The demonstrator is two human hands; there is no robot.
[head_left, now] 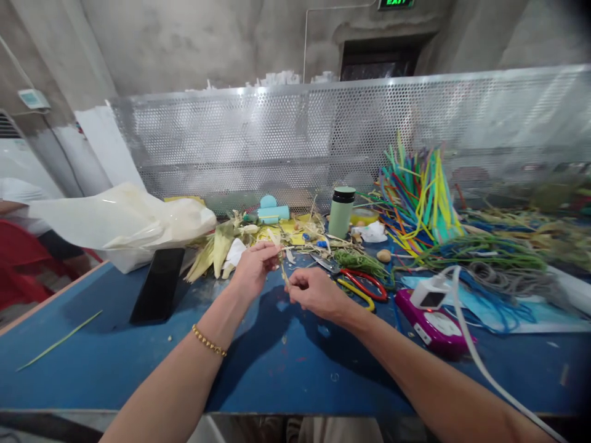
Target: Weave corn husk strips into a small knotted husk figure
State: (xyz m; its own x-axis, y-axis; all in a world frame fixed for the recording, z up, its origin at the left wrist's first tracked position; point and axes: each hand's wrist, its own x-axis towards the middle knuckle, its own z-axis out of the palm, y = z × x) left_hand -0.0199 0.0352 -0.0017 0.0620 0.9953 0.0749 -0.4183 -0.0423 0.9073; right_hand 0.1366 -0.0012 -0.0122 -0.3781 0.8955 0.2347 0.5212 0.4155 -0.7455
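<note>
My left hand [252, 268] and my right hand [316, 293] meet over the blue table [277, 363], both closed in a pinch on a thin pale straw strip [282, 266] stretched between them. The left fingers hold its upper end, the right fingers its lower end. A beaded bracelet [209, 341] circles my left wrist. Just beyond the hands lie dried corn husks [217, 249] and scraps of straw.
Red-and-yellow-handled scissors [362, 286] lie right of my hands. Behind stand a green flask [341, 212], a bundle of coloured sticks [418, 197], and green and grey cords [498, 264]. A purple power strip with charger [431, 317] sits right; a black phone [157, 286] and plastic bag [124, 218] left.
</note>
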